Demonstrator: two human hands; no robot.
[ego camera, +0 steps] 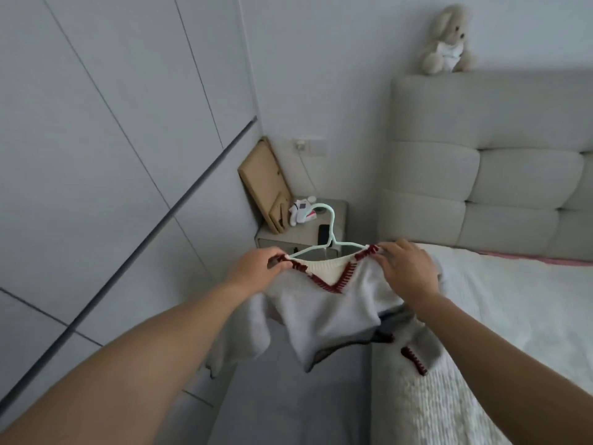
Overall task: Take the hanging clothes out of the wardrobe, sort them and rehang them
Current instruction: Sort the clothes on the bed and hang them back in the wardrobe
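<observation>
Reaching forward over the bed (513,316), the left hand (256,268) and right hand (407,268) are each pinching a shoulder of the white sweater (333,316) on its pale green hanger (327,232), beside the wardrobe (96,155). If either pinch is loosening, the wide red-trimmed neckline is likely slipping off the hanger's arm.

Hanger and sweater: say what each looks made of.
Hanger: probably plastic or coated wire; thin, smooth, pale mint with a soft sheen.
Sweater: knitted, likely wool or acrylic; fuzzy matte grey-white body, ribbed cream neck panel, dark red stitched trim. Both hands hold its shoulders.
</observation>
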